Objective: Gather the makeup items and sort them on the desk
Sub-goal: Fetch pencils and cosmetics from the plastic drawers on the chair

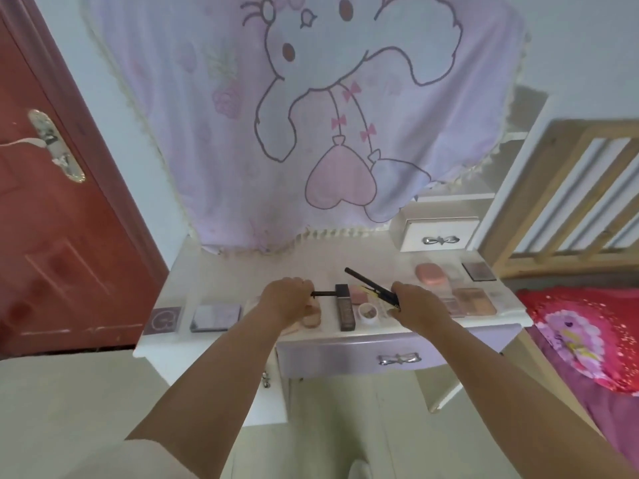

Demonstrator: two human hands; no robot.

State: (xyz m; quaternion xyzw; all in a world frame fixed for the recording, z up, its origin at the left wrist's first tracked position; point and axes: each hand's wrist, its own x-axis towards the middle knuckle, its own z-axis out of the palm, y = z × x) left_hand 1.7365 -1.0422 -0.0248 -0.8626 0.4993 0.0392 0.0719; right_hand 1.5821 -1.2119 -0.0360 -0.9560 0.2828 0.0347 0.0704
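My left hand [288, 299] is curled around a thin black stick [323, 293] that juts out to the right over the white desk [242, 267]. My right hand [420, 305] grips black pencils [366, 281] that point up and to the left. Between the hands a dark tube [345, 309] lies on the desk, next to a small round pot [367, 312] and a pink item [358, 293]. A beige item [311, 318] lies under my left hand. Two flat palettes [214, 318] lie at the left. A pink case [431, 274], a dark compact [479, 271] and a beige palette [475, 300] lie at the right.
A cartoon cloth [311, 115] hangs over the back of the desk. A small white drawer box [437, 235] stands at the back right. A lilac drawer [397, 350] is below the desktop. A red door [52, 219] is to the left, a bed [587, 333] to the right.
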